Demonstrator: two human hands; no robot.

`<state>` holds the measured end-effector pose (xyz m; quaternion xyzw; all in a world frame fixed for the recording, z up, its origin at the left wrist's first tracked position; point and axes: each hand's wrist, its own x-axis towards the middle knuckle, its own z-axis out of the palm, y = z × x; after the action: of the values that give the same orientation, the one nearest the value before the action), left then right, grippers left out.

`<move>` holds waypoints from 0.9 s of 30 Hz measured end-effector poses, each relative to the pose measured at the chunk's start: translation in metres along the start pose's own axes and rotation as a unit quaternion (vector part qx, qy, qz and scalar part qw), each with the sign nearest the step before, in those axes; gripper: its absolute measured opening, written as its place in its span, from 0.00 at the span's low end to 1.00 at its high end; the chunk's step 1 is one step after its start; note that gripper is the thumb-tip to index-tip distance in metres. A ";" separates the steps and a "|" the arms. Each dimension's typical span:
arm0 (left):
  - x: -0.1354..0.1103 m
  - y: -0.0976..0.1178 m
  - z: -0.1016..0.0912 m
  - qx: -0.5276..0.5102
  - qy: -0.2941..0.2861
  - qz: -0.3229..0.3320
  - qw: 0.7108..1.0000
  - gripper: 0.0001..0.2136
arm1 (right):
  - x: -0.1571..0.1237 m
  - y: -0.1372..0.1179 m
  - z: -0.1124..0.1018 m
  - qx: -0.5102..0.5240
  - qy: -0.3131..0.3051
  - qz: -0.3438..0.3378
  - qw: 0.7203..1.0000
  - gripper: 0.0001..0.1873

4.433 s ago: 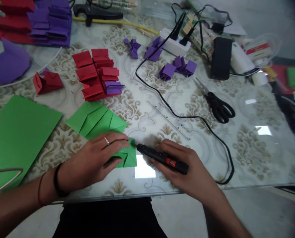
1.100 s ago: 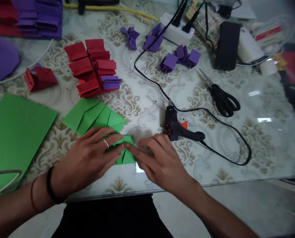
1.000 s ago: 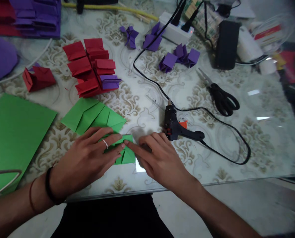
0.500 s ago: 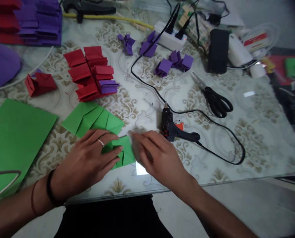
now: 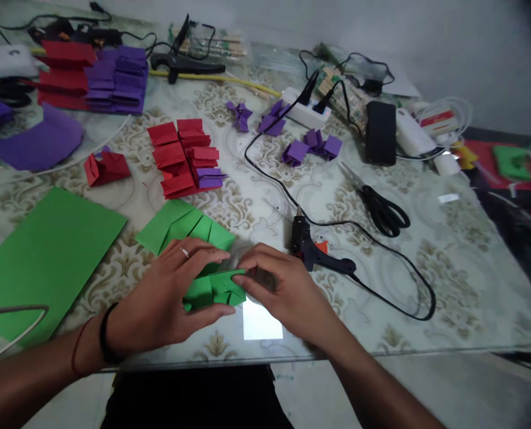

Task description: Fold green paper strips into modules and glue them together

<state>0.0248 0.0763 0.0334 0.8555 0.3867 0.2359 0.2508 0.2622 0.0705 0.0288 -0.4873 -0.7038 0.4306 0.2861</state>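
A: Green fold (image 5: 215, 288) — where does it sit?
B: At the near edge of the desk (image 5: 426, 256), between both hands.
A: What is the left hand (image 5: 167, 298) doing?
B: It lies over the fold's nine o'clock side, thumb under the near edge, fingers curled over the top, gripping it.
A: And the right hand (image 5: 283, 286)?
B: At three o'clock of the fold, fingertips pinching its right corner.
A: What lies around it?
B: Glue gun (image 5: 312, 250) just past the right hand at one o'clock, its cord (image 5: 399, 262) looping off to three. Scissors (image 5: 377, 205) farther at two o'clock. More folded green paper (image 5: 180, 223) at eleven o'clock, touching the left fingers. Green sheet (image 5: 46, 256) at nine o'clock, red folds (image 5: 183, 156) at twelve.
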 end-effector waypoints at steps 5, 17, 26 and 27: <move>0.004 0.001 -0.011 -0.127 0.015 -0.065 0.990 0.08 | 0.008 -0.015 -0.009 0.044 -0.001 -0.021 0.999 0.05; 0.005 0.002 -0.020 -0.228 -0.008 -0.211 0.951 0.11 | 0.027 -0.025 0.002 0.096 -0.013 -0.003 0.995 0.09; 0.016 -0.002 -0.026 -0.236 -0.129 -0.254 0.929 0.19 | 0.029 -0.020 0.002 0.127 -0.013 0.020 0.992 0.10; 0.017 -0.002 -0.027 -0.227 -0.138 -0.251 0.931 0.21 | 0.028 -0.020 0.002 0.128 -0.014 0.024 0.991 0.11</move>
<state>0.0178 0.0974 0.0561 0.6752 0.4863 0.1267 0.5399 0.2412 0.0931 0.0451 -0.4575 -0.6344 0.5308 0.3262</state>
